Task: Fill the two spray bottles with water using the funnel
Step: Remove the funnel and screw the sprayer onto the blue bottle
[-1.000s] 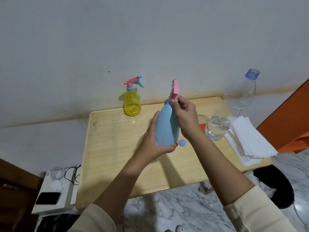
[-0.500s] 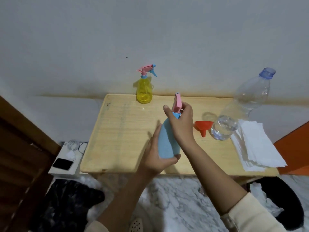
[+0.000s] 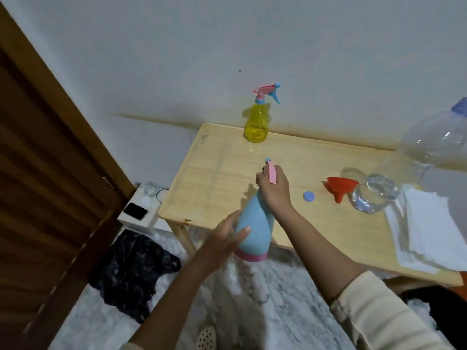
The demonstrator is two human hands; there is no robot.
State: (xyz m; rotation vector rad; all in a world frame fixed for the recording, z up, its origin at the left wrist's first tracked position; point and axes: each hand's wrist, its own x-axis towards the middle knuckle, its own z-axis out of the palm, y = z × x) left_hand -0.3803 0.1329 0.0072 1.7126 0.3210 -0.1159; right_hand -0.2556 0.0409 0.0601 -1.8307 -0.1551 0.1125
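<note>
**Both hands on the blue bottle, neck out of sight**

The blue spray bottle (image 3: 254, 231) is being held tilted over the near edge of the table (image 3: 222, 178), its pink base ring hanging out over the floor. The left hand (image 3: 227, 236) is cradling the body, thumb lying across the front and fingers wrapping behind. The right hand (image 3: 274, 189) is clamping round the neck, with the pink spray head (image 3: 271, 171) poking up from the fist. The hand is covering the joint, so I cannot tell whether the head is seated or loose. The bottle is opaque, so any water inside is not showing.

At twelve o'clock from it, the yellow spray bottle (image 3: 256, 122) is standing upright by the wall. At two o'clock the orange funnel (image 3: 340, 188) is lying on its side, touching the water bottle (image 3: 404, 178), which is running off the right edge of the view. A small blue cap (image 3: 308, 196) is sitting between the right hand and the funnel. At four o'clock, white paper sheets (image 3: 434, 228) are also being cut off.
</note>
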